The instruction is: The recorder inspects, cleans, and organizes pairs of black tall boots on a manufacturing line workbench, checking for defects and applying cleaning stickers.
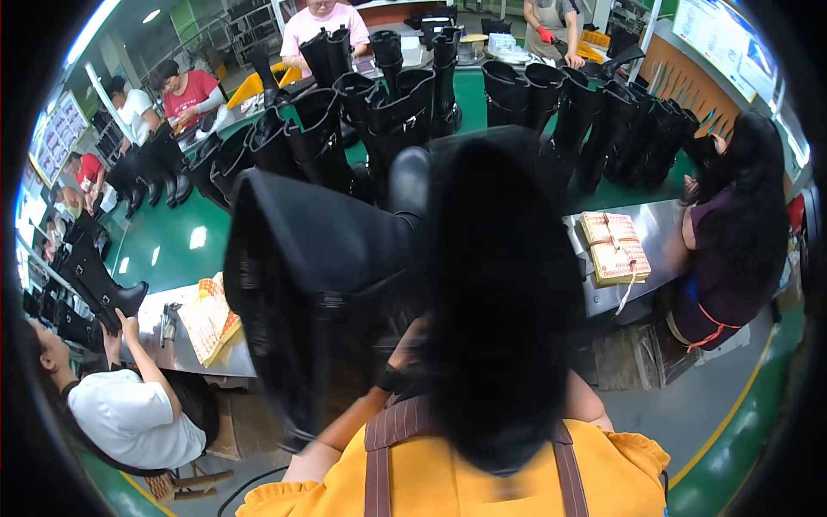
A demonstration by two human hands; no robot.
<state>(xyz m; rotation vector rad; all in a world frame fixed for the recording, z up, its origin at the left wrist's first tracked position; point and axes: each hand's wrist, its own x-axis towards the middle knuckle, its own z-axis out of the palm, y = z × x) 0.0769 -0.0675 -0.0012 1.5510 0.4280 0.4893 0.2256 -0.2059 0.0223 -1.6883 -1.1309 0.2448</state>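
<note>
Two tall black boots are raised close in front of me. The left boot (pixel 332 237) tilts sideways, its wide shaft opening facing left. The right boot (pixel 508 284) is smeared by motion and covers the middle of the view. Between them shows part of my left hand (pixel 408 346), with a dark band at its wrist. Its fingers curl against a black boot, mostly hidden; which of the two it grips is unclear. My right forearm (pixel 586 403) runs up behind the right boot, which hides the right hand entirely.
Many black boots (pixel 401 116) stand along the green table (pixel 172 237). Paper stacks lie on metal side shelves, a yellow one (pixel 207 319) left and a tied bundle (pixel 613 246) right. One co-worker (pixel 142 414) holds a boot at left; another (pixel 732 233) sits close at right.
</note>
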